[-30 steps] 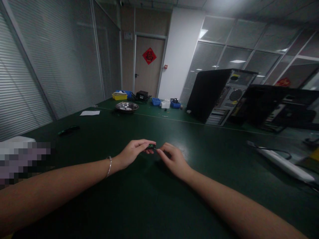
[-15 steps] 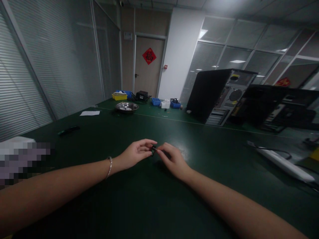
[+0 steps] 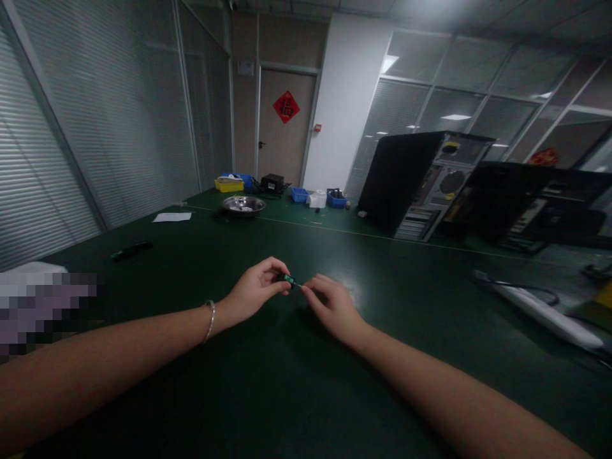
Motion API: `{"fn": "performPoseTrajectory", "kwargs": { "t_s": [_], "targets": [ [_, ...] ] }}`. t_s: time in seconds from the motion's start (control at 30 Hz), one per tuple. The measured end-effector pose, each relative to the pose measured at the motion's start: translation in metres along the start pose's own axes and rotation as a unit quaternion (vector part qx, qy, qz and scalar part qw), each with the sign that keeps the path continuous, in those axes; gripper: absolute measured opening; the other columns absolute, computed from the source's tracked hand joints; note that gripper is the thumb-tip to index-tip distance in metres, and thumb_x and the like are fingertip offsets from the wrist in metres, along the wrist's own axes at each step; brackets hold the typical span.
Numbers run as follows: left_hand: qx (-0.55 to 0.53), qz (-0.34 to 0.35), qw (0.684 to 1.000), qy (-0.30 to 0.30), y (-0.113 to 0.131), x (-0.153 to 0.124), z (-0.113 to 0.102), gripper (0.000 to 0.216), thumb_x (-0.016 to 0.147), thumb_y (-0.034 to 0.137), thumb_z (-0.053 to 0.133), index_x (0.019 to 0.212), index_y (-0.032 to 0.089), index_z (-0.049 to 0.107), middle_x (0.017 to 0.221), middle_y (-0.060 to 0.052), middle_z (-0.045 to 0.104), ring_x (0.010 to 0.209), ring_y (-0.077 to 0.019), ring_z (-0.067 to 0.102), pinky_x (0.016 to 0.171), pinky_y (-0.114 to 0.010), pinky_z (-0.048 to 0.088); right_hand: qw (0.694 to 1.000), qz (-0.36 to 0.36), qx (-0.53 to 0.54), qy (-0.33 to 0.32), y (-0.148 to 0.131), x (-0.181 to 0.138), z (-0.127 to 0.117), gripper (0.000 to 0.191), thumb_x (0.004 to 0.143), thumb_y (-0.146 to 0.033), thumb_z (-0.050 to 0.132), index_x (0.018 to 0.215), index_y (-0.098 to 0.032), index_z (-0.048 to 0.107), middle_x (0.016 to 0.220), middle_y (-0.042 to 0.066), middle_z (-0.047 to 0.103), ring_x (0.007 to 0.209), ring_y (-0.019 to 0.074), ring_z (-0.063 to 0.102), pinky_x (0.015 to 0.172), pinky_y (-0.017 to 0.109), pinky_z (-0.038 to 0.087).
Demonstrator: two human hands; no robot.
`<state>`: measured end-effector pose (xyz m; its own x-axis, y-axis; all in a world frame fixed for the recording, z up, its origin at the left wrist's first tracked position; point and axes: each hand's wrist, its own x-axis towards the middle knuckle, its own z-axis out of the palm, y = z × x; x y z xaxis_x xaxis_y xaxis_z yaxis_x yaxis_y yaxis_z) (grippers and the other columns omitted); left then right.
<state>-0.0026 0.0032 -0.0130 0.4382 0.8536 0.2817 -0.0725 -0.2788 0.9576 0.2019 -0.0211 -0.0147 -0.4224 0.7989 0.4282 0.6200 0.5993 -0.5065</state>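
Note:
Between the thumb and fingers of my left hand (image 3: 258,284) is a small black-and-green piece (image 3: 288,279), which looks like a little circuit board in a dark housing. My right hand (image 3: 332,305) pinches a thin, light-coloured pin-like part (image 3: 298,285) that points left and reaches the green piece's right side. Whether the two parts are joined I cannot tell. Both hands are held close together over the dark green tabletop (image 3: 287,382).
A dark green-and-black object (image 3: 131,250) and white paper (image 3: 172,217) lie left. Farther back are a metal bowl (image 3: 243,205), a yellow bin (image 3: 229,185) and blue bins (image 3: 299,195). Computer towers (image 3: 406,185) stand right, with a white power strip (image 3: 547,313) nearer me.
My left hand has turned and shifted slightly left and up, so more of the green piece shows. The pin-like part is now visible between the hands. My right hand has barely moved.

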Motion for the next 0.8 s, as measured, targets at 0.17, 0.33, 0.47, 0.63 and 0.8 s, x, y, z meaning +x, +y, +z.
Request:
{"fn": "performPoseTrajectory", "kwargs": {
  "t_s": [0.17,0.33,0.47,0.63,0.8],
  "targets": [
    [0.048,0.047,0.997,-0.028,0.0005,-0.0029,-0.0003,0.016,0.080,0.013,0.062,0.096,0.014,0.066,0.099,-0.005,0.057,0.085,-0.0161,0.062,0.080,-0.033,0.054,1.000,0.010,-0.015,-0.001,-0.0017,0.0004,-0.0011,0.021,0.093,-0.029,0.046,0.088,-0.020,0.065,0.081,0.003,0.060,0.075,0.0151,0.056,0.068,0.026,0.042],
    [0.093,0.070,0.992,-0.037,-0.0018,-0.0050,-0.0045,0.017,0.081,0.015,0.062,0.097,0.016,0.069,0.101,-0.006,0.061,0.090,-0.0174,0.062,0.082,-0.032,0.055,1.000,0.006,-0.018,-0.015,-0.0055,0.0004,-0.0047,0.022,0.093,-0.028,0.046,0.089,-0.020,0.066,0.082,0.004,0.060,0.076,0.0151,0.056,0.068,0.026,0.042],
    [0.073,0.056,0.995,-0.039,-0.0038,-0.0043,-0.0052,0.019,0.080,0.016,0.064,0.097,0.017,0.070,0.101,-0.006,0.064,0.089,-0.0179,0.064,0.083,-0.033,0.055,1.000,0.000,-0.001,-0.017,-0.0074,0.0001,-0.0060,0.021,0.093,-0.027,0.047,0.089,-0.019,0.066,0.083,0.004,0.060,0.076,0.0149,0.057,0.068,0.026,0.042],
    [0.025,0.019,0.999,-0.026,-0.0044,-0.0024,-0.0042,0.019,0.077,0.015,0.067,0.096,0.015,0.071,0.098,-0.005,0.067,0.089,-0.0186,0.065,0.083,-0.035,0.056,1.000,-0.006,0.019,-0.010,-0.0078,-0.0002,-0.0059,0.022,0.094,-0.028,0.046,0.088,-0.019,0.065,0.082,0.004,0.060,0.076,0.0151,0.056,0.069,0.026,0.042],
    [-0.013,-0.015,1.000,-0.022,-0.0026,-0.0016,-0.0027,0.020,0.075,0.015,0.069,0.095,0.014,0.070,0.096,-0.005,0.068,0.086,-0.0183,0.066,0.084,-0.038,0.055,0.999,-0.011,0.032,-0.001,-0.0063,-0.0003,-0.0047,0.023,0.095,-0.029,0.045,0.088,-0.019,0.065,0.081,0.004,0.060,0.076,0.0150,0.056,0.068,0.027,0.042]
  ]
}}
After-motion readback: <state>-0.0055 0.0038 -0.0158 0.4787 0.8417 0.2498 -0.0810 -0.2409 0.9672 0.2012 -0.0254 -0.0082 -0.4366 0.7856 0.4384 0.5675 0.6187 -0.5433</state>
